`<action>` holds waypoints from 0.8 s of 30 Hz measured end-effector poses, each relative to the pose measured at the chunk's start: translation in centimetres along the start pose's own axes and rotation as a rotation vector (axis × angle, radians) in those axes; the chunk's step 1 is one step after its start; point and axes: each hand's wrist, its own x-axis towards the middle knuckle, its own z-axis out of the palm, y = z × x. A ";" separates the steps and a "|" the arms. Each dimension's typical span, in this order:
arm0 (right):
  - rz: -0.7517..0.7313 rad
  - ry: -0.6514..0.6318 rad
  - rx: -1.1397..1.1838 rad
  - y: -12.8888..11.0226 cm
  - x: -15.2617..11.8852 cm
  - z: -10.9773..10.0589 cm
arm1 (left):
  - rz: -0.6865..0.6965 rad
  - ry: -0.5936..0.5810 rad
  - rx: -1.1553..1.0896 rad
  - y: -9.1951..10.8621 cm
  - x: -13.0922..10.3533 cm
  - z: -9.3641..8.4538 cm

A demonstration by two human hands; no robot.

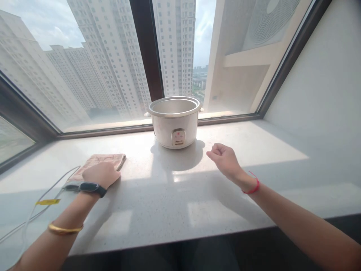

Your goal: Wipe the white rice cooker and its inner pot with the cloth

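A white rice cooker (175,130) without a lid stands upright on the pale windowsill (158,210), its front panel facing me. My left hand (102,174), with a dark band on the wrist, is closed over the folded pink cloth (97,161) at the left; whether its fingers grip the cloth is hidden. To the right of the cooker and apart from it, my right hand (224,158) is curled into a loose fist above the sill, with nothing visible in it.
A pale cable (26,216) with a yellow tag (47,202) runs along the left side, next to a grey plug-like piece (71,186) by my left wrist. Behind the cooker are window panes and a dark frame (148,49). A white wall (318,98) bounds the right.
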 end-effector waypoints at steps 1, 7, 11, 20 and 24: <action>0.038 -0.117 0.009 -0.3 -1.0 0.5 | -0.020 0.012 0.065 0.5 -0.6 -0.1; 0.448 -0.582 0.426 -2.9 -5.1 5.5 | 0.184 0.170 -0.057 8.9 -5.0 -3.1; 0.519 -0.358 0.854 -3.6 -6.4 7.1 | 0.505 0.140 -0.319 16.6 -9.7 -3.1; 0.647 0.069 0.944 -0.5 -5.1 0.9 | 0.368 0.272 -1.268 18.9 -4.2 -6.0; 0.700 0.116 0.905 0.2 -3.8 0.2 | 0.123 0.298 -1.491 17.5 3.8 -8.3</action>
